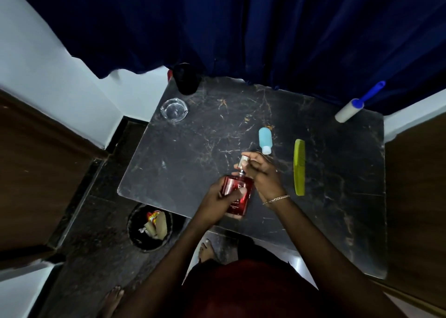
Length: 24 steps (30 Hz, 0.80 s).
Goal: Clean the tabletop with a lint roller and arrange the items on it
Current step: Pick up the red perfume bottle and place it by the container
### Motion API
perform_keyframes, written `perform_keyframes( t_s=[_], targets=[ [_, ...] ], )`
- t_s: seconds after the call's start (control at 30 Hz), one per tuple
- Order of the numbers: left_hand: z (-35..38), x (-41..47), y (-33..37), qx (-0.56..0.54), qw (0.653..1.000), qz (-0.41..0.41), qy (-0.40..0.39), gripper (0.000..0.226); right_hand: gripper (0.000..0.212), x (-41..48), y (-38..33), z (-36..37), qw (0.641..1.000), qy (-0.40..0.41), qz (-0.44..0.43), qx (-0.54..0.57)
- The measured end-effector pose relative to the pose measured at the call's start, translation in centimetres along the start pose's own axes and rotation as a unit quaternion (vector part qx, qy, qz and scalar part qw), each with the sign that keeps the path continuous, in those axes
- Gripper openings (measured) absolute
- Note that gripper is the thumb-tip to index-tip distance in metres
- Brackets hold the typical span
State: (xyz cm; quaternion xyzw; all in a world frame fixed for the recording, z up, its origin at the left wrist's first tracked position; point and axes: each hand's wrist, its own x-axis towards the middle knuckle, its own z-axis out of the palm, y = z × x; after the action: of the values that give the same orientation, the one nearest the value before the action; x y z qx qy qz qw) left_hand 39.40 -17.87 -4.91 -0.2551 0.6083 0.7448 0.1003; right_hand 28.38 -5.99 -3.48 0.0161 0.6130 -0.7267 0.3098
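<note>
Arranging step, judged: left of the comb [299,167], bottle [237,189] is gripped by left hand [217,197], cap [243,161] pinched by right hand [260,173]; steady upright placement is called for next.

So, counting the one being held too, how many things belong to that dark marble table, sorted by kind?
Bottles: 2 (red perfume bottle, held; small blue bottle)
Combs: 1 (green comb)
Lint rollers: 1 (lint roller)
Ashtrays: 1 (glass ashtray)
Dark containers: 1 (black container, far corner)
Total: 6
</note>
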Motion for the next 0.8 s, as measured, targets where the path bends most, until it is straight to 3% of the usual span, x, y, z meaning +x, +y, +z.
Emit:
perform_keyframes(
  t_s=[0.23,0.47,0.8],
  targets=[
    [-3.3,-3.7,1.7,-0.018,1.000,0.004,0.001,0.035,0.026,-2.9,-0.3,3.9,0.997,-0.032,-0.039,-0.054],
    [-5.8,-5.3,2.5,0.016,0.999,0.046,0.007,0.035,0.029,-4.7,-1.7,5.3,0.973,-0.063,-0.116,-0.188],
    [-6.8,-5.6,3.7,0.047,0.996,0.076,-0.009,0.036,0.033,-6.1,-3.5,6.0,0.959,-0.084,-0.157,-0.222]
  ],
)
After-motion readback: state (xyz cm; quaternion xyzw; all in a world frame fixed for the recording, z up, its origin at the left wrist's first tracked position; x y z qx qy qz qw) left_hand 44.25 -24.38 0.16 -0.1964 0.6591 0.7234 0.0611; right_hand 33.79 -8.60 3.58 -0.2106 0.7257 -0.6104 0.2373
